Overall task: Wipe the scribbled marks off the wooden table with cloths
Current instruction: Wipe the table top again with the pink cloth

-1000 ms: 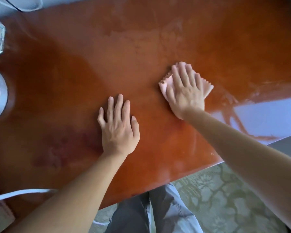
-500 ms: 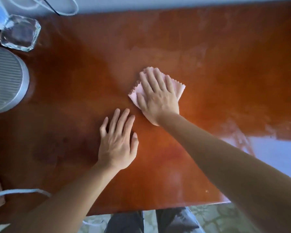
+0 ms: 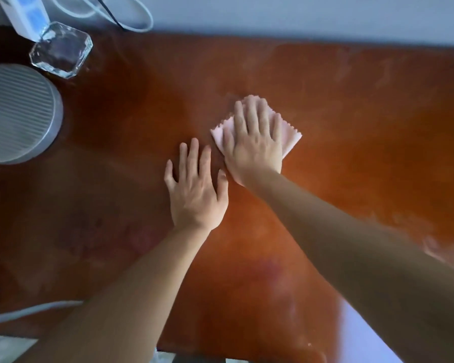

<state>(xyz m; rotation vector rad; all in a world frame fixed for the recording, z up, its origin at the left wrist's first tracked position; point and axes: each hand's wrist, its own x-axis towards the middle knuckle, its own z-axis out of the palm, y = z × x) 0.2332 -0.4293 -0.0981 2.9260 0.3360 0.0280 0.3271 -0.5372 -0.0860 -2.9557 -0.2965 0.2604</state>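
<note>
step: wiping | right hand flat, fingers straight, pressing pink cloth mid-table | left hand flat on wood, bracing, touching right | advice: keep palm pressure even, overlap strokes, avoid glass

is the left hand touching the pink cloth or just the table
Apart. In the head view the left hand lies flat on the bare wooden table, with wood showing between its fingertips and the pink cloth under the right hand.
</note>
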